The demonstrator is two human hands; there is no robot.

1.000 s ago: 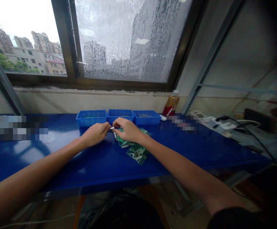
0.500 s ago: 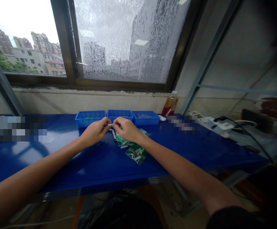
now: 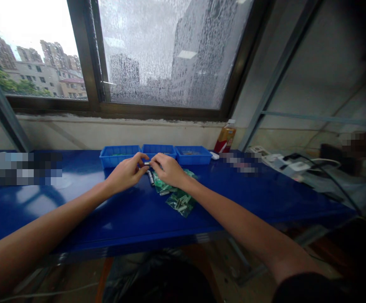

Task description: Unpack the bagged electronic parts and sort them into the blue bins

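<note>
Between the fingertips of both hands is a small silvery-white piece (image 3: pixel 147 163), too small to name exactly. My left hand (image 3: pixel 126 172) pinches its left end with thumb and forefinger. At its right end, the fingers of my right hand (image 3: pixel 168 170) are closed on it. Just below the fingertips, a small dark and silver cylinder (image 3: pixel 151 178) lies on the blue table. Green-tinted clear plastic bags (image 3: pixel 181 203) with several small whitish pieces lie beneath and beside my right hand, which partly hides them.
Blue bins, a left one (image 3: pixel 120 160), a middle one (image 3: pixel 158 148) and a right one (image 3: pixel 193 158), stand in a row behind my hands on the table (image 3: pixel 132 223). A bottle (image 3: pixel 225 136) stands by the wall. Power strips and cables (image 3: pixel 293 166) lie at right.
The fingers of my left hand have parted slightly around the small piece, which now sits a little higher and shows more. Both arms stay nearly in place.
</note>
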